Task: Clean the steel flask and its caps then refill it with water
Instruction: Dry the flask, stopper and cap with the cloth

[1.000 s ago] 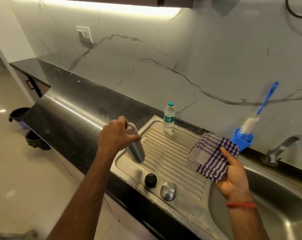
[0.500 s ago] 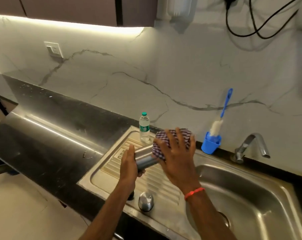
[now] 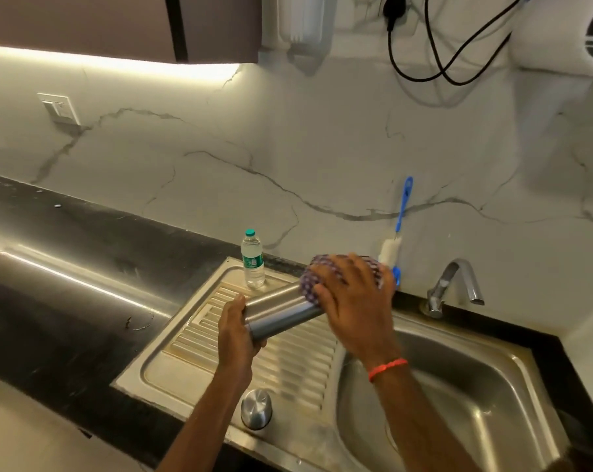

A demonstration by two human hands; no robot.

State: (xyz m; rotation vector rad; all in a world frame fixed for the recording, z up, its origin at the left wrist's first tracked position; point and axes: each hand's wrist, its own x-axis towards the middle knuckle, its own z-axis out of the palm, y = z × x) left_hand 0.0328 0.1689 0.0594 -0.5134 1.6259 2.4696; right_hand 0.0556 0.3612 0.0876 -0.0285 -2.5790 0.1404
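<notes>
Centre of frame, over the ribbed drainboard point(image 3: 186, 335): steel flask point(image 3: 281, 313) held off the surface, lying tilted, its far end raised toward the right

My left hand point(image 3: 235, 338) grips the flask's lower near end, fingers curled round the body, thumb on top

My right hand point(image 3: 353, 308) covers the raised end; fingers fanned apart and bent over the checked cloth point(image 3: 310, 284), clasping it against the steel. Cloth bunched round that end, so the flask's mouth cannot be seen. Red thread point(image 3: 387, 368) on the right wrist

Steel cap point(image 3: 256, 408) stands dome-up at the lower centre, on the flat front edge of the drainboard, just beside my left forearm

Plastic water bottle point(image 3: 252, 258), green lid, upright at the drainboard's back corner, above and left of the flask

Blue-handled bottle brush point(image 3: 402, 212) leans on the marble wall behind my right hand; its base is hidden by my fingers

Tap point(image 3: 453, 284) at right of centre, spout over the sink basin point(image 3: 492, 386), lower right. Black counter point(image 3: 66, 267) runs off to the left
</notes>
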